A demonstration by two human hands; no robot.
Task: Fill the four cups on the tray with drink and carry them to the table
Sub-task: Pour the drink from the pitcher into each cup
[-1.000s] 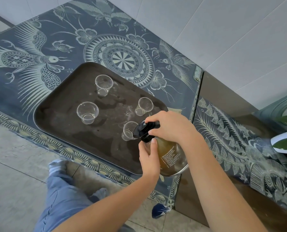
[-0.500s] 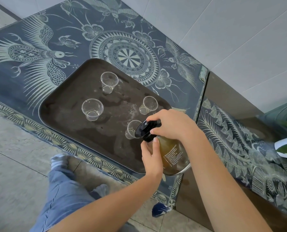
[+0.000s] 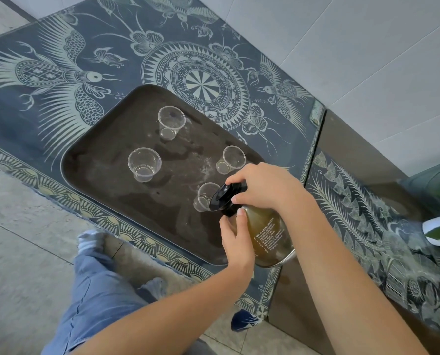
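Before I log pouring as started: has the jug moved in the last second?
No. The jug stays at the same tray corner, lid overlapping the nearest cup; the view shifted.

Bright, even daylight, soft shadows only. Wide-angle bend at the edges; far right past the right hand's grip (image 3: 261, 187) smeared. Faint sheen on tray (image 3: 90, 160). Centre sharp.

Bare tray (image 3: 98, 175) left of cups (image 3: 144, 163)
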